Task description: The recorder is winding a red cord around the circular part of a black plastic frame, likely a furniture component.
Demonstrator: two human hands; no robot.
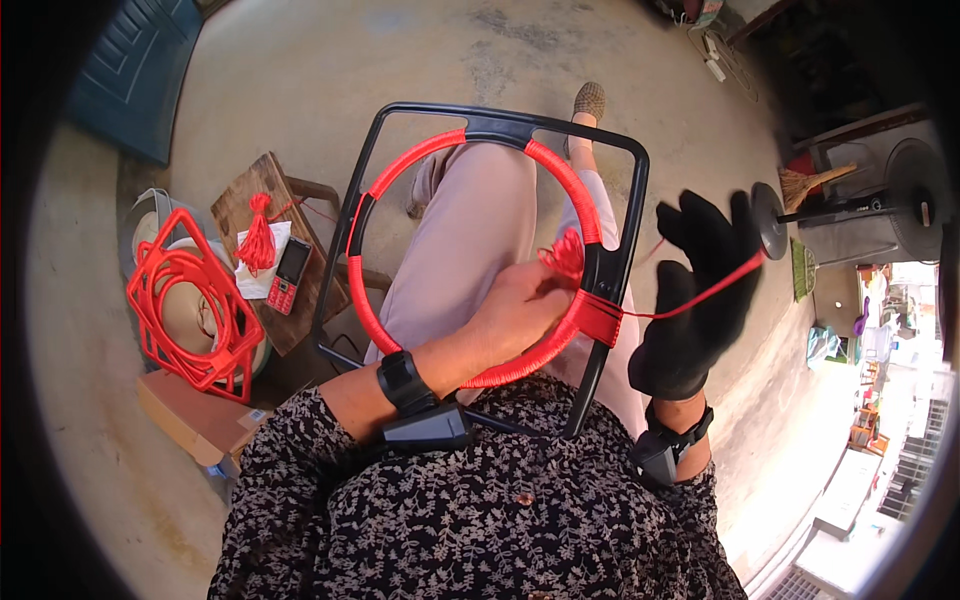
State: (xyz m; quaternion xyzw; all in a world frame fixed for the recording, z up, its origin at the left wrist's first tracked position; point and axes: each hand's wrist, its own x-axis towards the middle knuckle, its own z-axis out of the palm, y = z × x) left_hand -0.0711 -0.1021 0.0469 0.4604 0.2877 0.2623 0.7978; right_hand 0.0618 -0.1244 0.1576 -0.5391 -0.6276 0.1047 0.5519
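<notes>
Red-wrapped black frame (603, 264) beneath the left hand (522, 300)

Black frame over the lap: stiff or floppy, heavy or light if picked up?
Probably stiff: the frame holds a crisp four-sided outline. Likely light for its size, being mostly open between thin bars. The red wrap may be less slippery than bare plastic-looking parts, since its turns look ridged.

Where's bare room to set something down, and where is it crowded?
The widest bare patch is floor between the blue door and patterned shoe, beyond the black frame.

Crowded: the wooden board, holding a red tassel, white sheet and phone, beside red frames; also the black frame's right side, near both hands, left and right.
</notes>
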